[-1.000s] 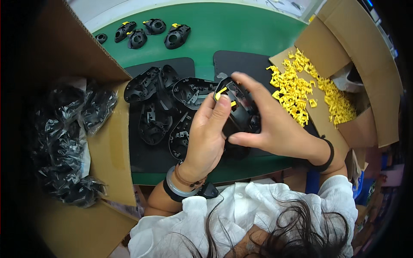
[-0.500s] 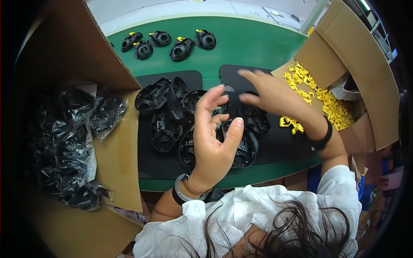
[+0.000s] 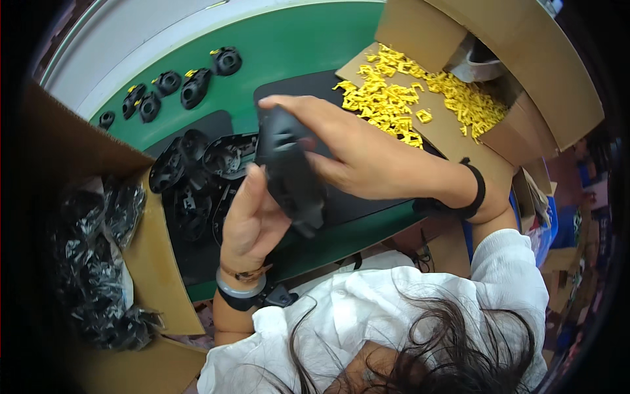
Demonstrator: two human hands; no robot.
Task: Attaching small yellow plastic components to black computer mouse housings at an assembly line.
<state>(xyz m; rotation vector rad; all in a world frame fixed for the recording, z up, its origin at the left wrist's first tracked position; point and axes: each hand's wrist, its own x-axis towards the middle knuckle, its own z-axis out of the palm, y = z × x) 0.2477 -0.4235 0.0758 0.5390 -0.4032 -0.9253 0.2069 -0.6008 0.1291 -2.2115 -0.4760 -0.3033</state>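
A right hand (image 3: 357,157) clasps a black plastic shell (image 3: 292,174) between thumb and fingers above the worktop (image 3: 295,36), as a half-curled left hand (image 3: 252,226) meets its near-left side; whether that one grips cannot be told. Motion blurs the shell, leaving any marking unreadable. Open black housings (image 3: 169,164) crowd a dark mat at left, partly hidden by the left hand. Black parts with yellow tips (image 3: 195,88) line the far left. Yellow pieces (image 3: 380,98) spill from a cardboard box (image 3: 541,65) at right; plastic-wrapped black parts (image 3: 92,262) fill a left-hand carton (image 3: 157,269).
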